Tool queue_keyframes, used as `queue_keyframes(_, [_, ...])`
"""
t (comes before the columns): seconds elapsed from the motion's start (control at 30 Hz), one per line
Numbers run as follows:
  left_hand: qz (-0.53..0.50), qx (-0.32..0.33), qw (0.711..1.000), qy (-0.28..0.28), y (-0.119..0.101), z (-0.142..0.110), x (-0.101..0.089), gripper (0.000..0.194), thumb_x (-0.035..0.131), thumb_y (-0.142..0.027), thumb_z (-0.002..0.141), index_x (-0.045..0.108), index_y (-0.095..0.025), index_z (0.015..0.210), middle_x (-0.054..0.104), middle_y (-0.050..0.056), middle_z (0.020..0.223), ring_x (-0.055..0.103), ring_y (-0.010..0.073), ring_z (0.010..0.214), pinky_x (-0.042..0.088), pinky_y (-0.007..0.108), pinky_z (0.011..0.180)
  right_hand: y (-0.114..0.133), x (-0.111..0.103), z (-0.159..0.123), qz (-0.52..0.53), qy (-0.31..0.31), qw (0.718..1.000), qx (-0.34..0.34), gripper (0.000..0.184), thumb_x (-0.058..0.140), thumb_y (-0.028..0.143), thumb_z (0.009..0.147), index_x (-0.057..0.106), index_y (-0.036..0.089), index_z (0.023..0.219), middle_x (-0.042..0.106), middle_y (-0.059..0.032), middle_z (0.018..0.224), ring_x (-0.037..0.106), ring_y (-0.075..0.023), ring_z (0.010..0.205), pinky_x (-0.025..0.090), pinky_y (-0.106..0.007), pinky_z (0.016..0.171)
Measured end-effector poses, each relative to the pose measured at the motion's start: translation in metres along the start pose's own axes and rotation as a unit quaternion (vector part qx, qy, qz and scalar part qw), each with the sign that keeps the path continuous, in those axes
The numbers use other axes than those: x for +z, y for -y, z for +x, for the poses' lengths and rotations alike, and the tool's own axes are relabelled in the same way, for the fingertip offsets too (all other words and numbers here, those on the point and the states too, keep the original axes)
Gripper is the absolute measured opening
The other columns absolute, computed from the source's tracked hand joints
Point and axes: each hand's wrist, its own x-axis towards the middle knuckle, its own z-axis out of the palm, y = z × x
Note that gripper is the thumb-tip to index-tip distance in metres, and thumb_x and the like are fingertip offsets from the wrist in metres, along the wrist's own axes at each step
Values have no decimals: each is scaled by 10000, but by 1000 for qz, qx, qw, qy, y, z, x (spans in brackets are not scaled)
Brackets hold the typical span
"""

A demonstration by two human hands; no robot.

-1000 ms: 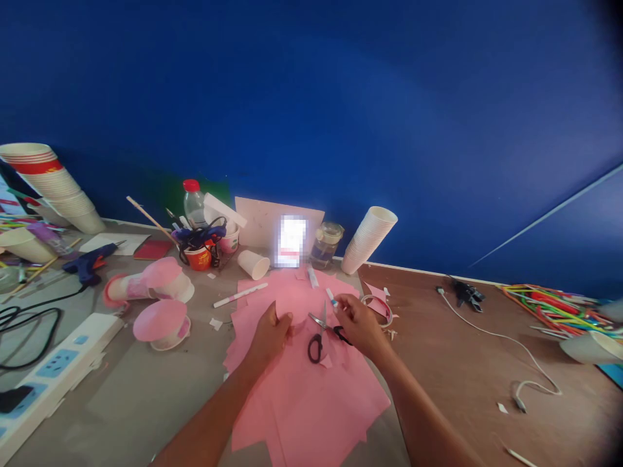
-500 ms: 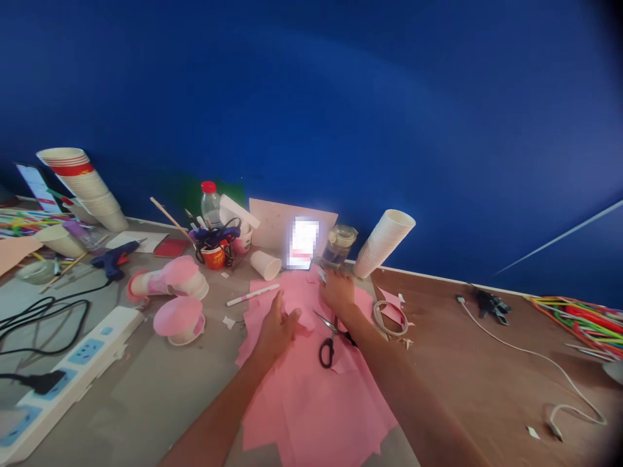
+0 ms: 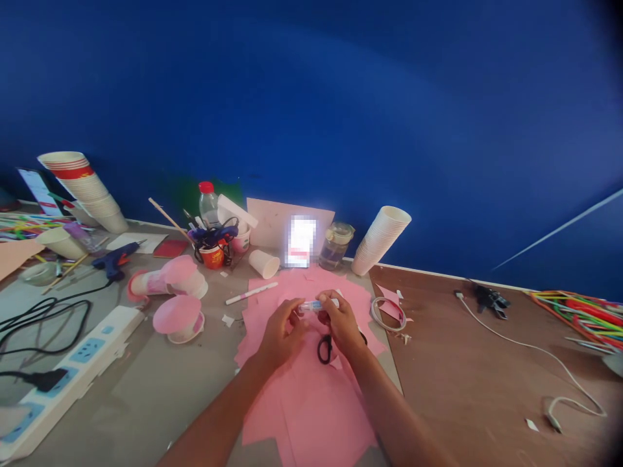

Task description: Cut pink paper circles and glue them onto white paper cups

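Note:
My right hand (image 3: 341,324) is closed round the right part of a small clear tube with a blue label and a white end, which looks like a glue stick (image 3: 312,305). At its left end the fingers of my left hand (image 3: 282,334) pinch it, so both hands have hold of it. Spread beneath them are overlapping sheets of pink paper (image 3: 311,415). Black-handled scissors (image 3: 324,349) lie on the paper, partly hidden by my right hand. A white pen (image 3: 252,293) rests beyond my left hand.
Pink-covered paper cups (image 3: 178,316) stand left, near a power strip (image 3: 73,383) and glue gun (image 3: 115,261). A lit phone (image 3: 300,241), lidded jar (image 3: 335,246) and cup stack (image 3: 380,240) line the back. A tape roll (image 3: 388,314) and white cable (image 3: 525,357) lie right.
My right hand has come back toward me from the far part of the paper, bringing the glue stick. My left hand, open before, has closed on its left end.

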Motion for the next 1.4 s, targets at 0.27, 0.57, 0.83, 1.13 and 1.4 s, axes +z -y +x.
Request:
queue_keyframes(0.27, [49,-23,998,13,-5,2,1,201,496,-255,817,580,-189,987,629,27,874,553,137,751,440,247,695,-14,1,-2,53,26,998,11,362,457,543,821,554,195,797,304,87,464,300,-76,403,235,-195,404])
queue_keyframes(0.57, [82,-40,995,-35,-3,2,-3,258,451,-389,847,568,-165,796,481,-32,601,416,106,554,332,223,542,-5,-11,-1,1,15,999,-30,379,457,529,836,496,188,676,315,79,464,274,-71,411,202,-205,401])
queue_keyframes(0.83, [63,-37,996,-47,-1,1,2,265,529,-344,795,565,-184,1003,634,46,902,575,165,807,443,264,719,-7,-4,-2,-5,46,999,-4,290,557,466,788,569,176,798,299,91,466,275,-69,416,181,-206,417])
queue_keyframes(1.13, [141,16,990,6,3,0,1,221,475,-298,847,571,-191,1015,638,59,888,589,165,783,465,282,705,-14,-6,-2,-20,30,999,5,325,530,484,809,578,169,744,365,74,460,299,-71,425,218,-198,411])
queue_keyframes(1.4, [266,79,960,41,4,-1,1,220,504,-319,842,597,-188,992,627,52,779,563,174,702,441,292,642,-8,-3,-3,-102,63,991,-54,219,575,386,775,628,187,700,592,-10,676,531,-144,669,442,-265,642])
